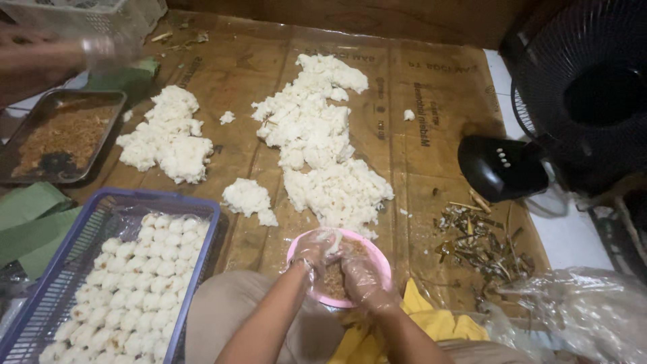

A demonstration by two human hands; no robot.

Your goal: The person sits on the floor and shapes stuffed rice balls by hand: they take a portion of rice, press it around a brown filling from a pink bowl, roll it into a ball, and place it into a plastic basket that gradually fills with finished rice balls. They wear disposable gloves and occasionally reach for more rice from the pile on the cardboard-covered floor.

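Both my hands wear thin clear plastic gloves and rest in a pink bowl (381,257) that holds brown shredded filling. My left hand (314,249) curls over a lump of white sticky rice at the bowl's left rim. My right hand (360,275) presses its fingers into the brown filling. Big heaps of white sticky rice (317,135) lie on the brown cardboard sheet just beyond the bowl. A purple plastic basket (74,269) at my left is filled with rows of several finished white rice balls (145,269).
A metal tray (101,145) of brown filling sits far left, with another person's gloved hand (101,50) above it. A black fan (573,101) stands at right, dry scraps (478,243) below it. Clear plastic bag (586,310) near right; green leaves (30,216) at left.
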